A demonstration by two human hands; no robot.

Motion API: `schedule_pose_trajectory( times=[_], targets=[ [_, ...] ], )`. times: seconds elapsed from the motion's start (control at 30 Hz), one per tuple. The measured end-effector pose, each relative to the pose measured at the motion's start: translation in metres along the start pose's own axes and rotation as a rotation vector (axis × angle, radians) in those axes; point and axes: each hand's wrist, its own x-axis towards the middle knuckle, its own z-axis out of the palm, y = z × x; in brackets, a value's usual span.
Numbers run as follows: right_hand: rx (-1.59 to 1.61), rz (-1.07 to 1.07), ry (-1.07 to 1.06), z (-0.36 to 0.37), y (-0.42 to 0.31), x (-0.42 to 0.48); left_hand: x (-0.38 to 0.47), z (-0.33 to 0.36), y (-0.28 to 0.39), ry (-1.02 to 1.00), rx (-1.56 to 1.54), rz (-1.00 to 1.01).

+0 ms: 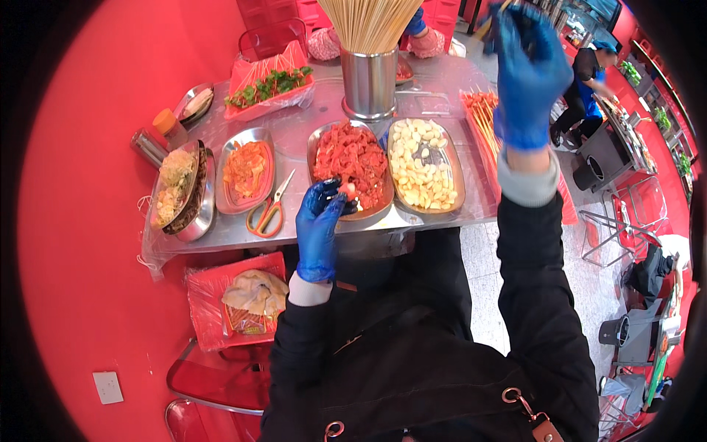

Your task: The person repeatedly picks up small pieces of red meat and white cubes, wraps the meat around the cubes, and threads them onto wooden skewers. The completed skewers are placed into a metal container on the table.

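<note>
My left hand (320,226), in a blue glove, pinches a small piece of raw meat (348,189) at the near edge of a metal tray of red sliced meat (353,154). Raised at the upper right is my right hand (530,77), also blue-gloved, its fingers blurred around a thin stick, apparently a bamboo skewer (493,21). Peeled garlic cloves (422,185) fill the oval tray beside the meat. Many bamboo skewers (370,25) stand in a steel canister (369,83) behind the trays. Loaded skewers (486,124) lie in a red tray, partly hidden by my right arm.
Scissors (268,215) lie near the metal table's (287,237) front edge, beside a tray of orange-red slices (246,168). Stacked dishes (190,221) and herb skewers (270,88) stand farther left. Another person's gloved hands (428,43) are across the table; a person (588,83) works at right.
</note>
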Motion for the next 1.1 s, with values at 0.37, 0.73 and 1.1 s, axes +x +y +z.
schedule_pose_trajectory(
  times=[0.37,0.73,1.1],
  targets=[
    [0.191,1.075,-0.761,-0.031,-0.061,-0.186,0.002,0.021,-0.001,-0.029,-0.041,0.015],
    [0.208,1.106,-0.719,-0.018,-0.058,-0.202,-0.004,0.026,-0.005,-0.03,-0.016,0.015],
    [0.055,0.947,-0.626,-0.003,-0.054,-0.222,-0.005,0.027,-0.013,0.009,0.017,0.02]
  ],
)
